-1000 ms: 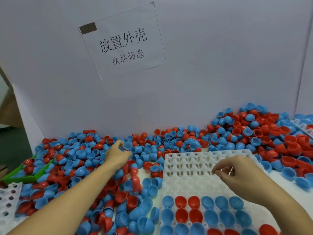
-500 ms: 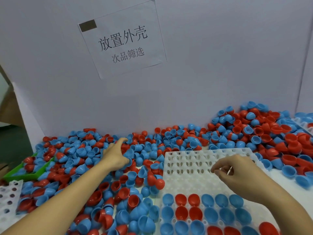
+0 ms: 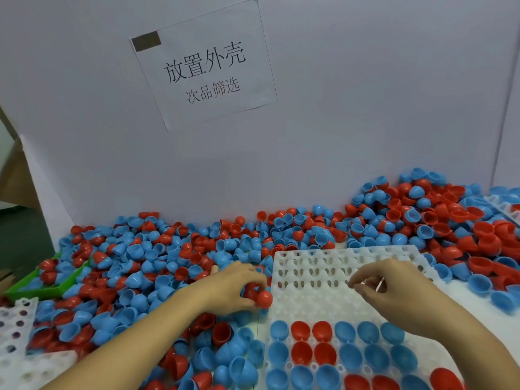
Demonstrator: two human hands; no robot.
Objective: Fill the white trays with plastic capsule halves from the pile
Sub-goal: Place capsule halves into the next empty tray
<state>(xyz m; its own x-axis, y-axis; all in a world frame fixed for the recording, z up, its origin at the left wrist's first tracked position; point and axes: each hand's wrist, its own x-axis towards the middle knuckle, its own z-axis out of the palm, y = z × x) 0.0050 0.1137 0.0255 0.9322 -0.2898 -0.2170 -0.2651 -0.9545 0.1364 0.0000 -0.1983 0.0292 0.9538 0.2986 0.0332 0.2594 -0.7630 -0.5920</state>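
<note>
A white tray (image 3: pixel 332 302) with rows of holes lies in front of me; its near rows hold blue and red capsule halves (image 3: pixel 326 351). A big pile of red and blue halves (image 3: pixel 157 260) spreads along the back wall and to the left. My left hand (image 3: pixel 233 287) is at the tray's left edge, its fingers curled round red capsule halves (image 3: pixel 260 296). My right hand (image 3: pixel 394 288) hovers over the tray's bare middle rows with thumb and fingers pinched together; I see nothing between them.
Another white tray (image 3: pixel 17 336) lies at the lower left and a green bin (image 3: pixel 36 288) sits half buried in the pile. More halves heap up at the right (image 3: pixel 461 220). A paper sign (image 3: pixel 205 68) hangs on the white partition behind.
My left hand drew back from the pile toward the tray's left edge and now holds red halves. My right hand stayed in place over the tray.
</note>
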